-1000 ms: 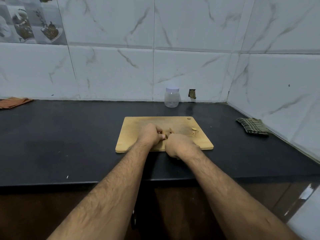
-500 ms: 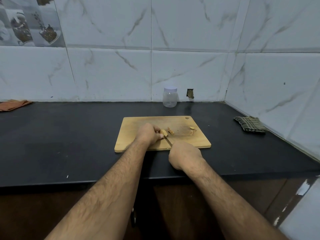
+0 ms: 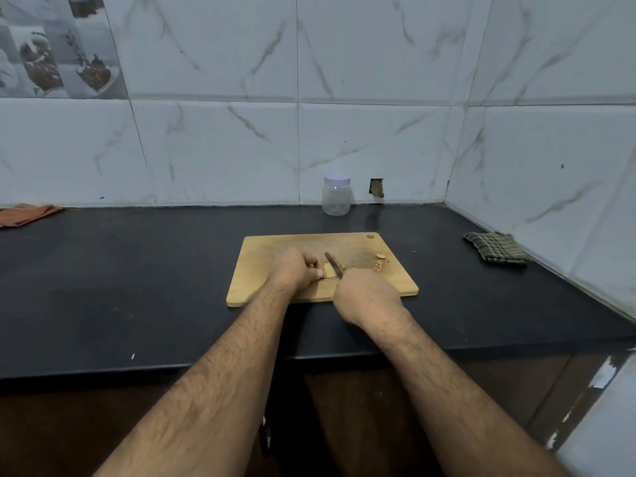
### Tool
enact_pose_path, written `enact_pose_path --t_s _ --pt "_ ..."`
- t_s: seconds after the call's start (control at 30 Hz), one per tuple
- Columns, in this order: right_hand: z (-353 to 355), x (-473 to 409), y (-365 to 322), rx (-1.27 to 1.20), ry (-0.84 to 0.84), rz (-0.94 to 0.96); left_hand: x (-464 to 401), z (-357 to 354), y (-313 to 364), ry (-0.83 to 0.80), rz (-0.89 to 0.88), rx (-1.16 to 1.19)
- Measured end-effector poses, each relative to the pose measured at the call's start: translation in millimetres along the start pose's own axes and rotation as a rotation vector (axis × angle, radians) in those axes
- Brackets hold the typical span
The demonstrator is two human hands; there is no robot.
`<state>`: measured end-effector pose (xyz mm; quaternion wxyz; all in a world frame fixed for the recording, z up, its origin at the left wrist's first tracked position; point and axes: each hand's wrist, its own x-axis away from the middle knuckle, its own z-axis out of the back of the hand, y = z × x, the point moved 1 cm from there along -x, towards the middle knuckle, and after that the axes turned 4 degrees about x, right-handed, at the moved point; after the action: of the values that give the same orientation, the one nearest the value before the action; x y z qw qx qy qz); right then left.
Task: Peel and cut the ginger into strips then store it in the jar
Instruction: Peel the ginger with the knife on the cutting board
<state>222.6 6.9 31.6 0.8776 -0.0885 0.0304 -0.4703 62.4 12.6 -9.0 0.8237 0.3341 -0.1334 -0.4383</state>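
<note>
Ginger [image 3: 329, 270] looks peeled, left hand [image 3: 295, 273] fingers pinching it, right hand [image 3: 365, 297] gripping knife [image 3: 334, 265] mid-slicing; I judge jar [image 3: 336, 195] unfilled, lid on.

One board [image 3: 275, 266] lies on the bench [image 3: 137, 287]. Two hands are over the board: the left hand [image 3: 292, 271] and the right hand [image 3: 364, 297]. One knife [image 3: 334, 265] crosses the board, and one ginger piece [image 3: 328, 270] lies on it. A small heap of peels [image 3: 381, 262], too small to count, sits near the board's right edge. One jar [image 3: 336, 196] stands behind the board. Two cloths lie off the board: an orange cloth [image 3: 27, 214] far left, a checked cloth [image 3: 495, 250] to the right.
</note>
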Motion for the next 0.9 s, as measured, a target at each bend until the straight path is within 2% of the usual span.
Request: enact_pose_path --t_s 0.9 --pt "-9 -20 -21 0.102 -0.017 0.037 -2 0 -3 0.003 -0.021 0.002"
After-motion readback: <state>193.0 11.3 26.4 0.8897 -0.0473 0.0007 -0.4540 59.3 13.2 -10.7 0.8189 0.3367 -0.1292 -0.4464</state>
